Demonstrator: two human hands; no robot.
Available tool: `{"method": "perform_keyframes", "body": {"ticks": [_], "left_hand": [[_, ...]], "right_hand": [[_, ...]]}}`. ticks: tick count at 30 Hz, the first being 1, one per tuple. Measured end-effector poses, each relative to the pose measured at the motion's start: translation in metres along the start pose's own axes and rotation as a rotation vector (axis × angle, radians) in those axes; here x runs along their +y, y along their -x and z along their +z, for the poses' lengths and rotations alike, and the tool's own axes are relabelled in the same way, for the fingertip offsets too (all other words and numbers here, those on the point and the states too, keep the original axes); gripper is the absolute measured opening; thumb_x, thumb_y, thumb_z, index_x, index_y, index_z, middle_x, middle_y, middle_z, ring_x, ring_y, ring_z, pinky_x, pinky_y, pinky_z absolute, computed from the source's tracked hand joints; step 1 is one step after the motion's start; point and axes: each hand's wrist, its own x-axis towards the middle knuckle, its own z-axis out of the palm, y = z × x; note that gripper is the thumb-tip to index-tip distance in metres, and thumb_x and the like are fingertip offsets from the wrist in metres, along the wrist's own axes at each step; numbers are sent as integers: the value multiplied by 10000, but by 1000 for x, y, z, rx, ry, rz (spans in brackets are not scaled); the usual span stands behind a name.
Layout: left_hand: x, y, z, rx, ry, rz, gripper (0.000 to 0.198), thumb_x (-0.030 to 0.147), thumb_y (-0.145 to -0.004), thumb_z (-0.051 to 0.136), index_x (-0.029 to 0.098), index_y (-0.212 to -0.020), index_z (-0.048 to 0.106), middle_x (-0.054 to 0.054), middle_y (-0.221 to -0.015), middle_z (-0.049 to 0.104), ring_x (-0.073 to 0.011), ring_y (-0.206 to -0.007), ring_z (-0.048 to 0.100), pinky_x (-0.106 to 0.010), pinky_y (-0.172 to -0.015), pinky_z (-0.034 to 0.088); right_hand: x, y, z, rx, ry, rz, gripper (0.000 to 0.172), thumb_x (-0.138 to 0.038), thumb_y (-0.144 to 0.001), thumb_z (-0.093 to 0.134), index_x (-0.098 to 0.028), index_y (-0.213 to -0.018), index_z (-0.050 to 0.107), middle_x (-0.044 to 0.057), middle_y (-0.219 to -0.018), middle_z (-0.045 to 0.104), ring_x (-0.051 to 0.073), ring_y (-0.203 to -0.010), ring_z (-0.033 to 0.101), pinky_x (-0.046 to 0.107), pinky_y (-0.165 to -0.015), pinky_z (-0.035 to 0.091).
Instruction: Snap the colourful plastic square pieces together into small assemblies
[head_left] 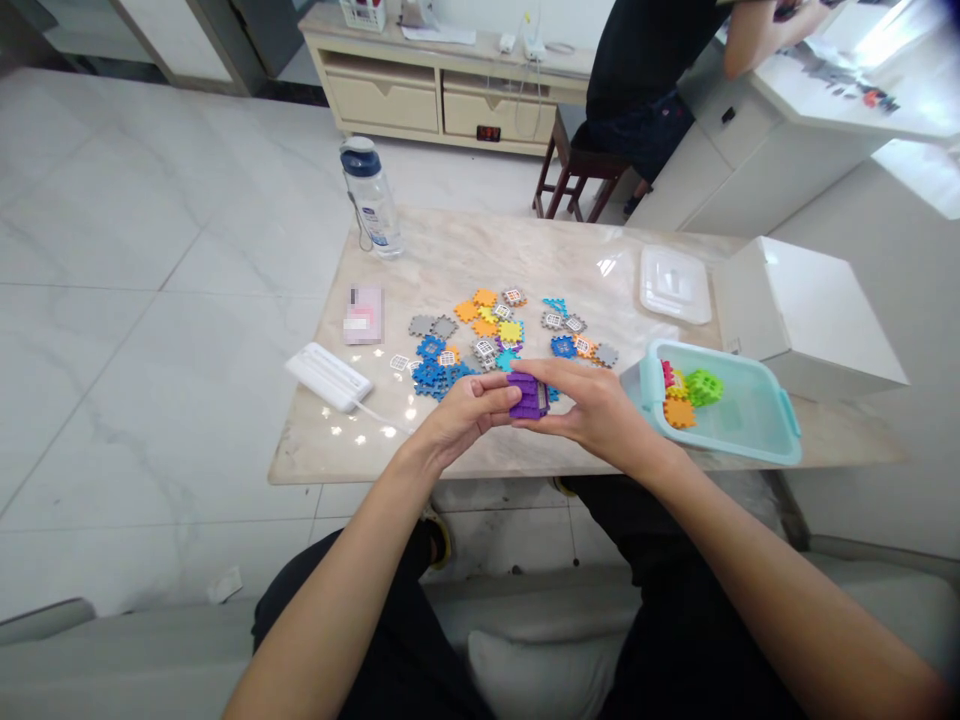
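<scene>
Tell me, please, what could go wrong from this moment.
The purple toothed block, held by the fingers of the left hand and the right hand, might slip and drop.
The right forearm appears close to the open turquoise bin and could bump it.

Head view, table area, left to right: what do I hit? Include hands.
Water bottle → left hand → purple toothed pieces → right hand → pale teal plastic tub → white box.

Home living room: marbled table [450, 245], drawer cabinet [382, 105], tiled floor [112, 400]; grey seat [150, 670], perhaps sofa.
</scene>
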Motion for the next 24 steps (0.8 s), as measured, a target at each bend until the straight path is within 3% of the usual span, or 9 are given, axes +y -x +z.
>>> {"method": "perform_keyframes", "body": {"ticks": [14, 24], "left_hand": [[-1, 3, 5, 18, -11, 26, 430, 363, -764, 979, 121, -1094, 845, -117, -1011, 832, -197, -896, 771, -286, -852, 610], [-1, 3, 3, 27, -15, 29, 445, 373, -776, 972, 122, -1119, 840, -139, -1081, 838, -244, -986, 786, -329, -923, 607]], "right_hand": [[-4, 0, -3, -14, -10, -61, 474, -335, -955, 839, -253, -1402, 705, 78, -1316, 778, 235, -1200, 757, 352, -1078, 615], [-5, -4, -2, -31, -26, -26, 437, -354, -960, 831, -256, -1369, 712, 84, -1299, 776, 238, -1194, 748, 366, -1078, 605]]}}
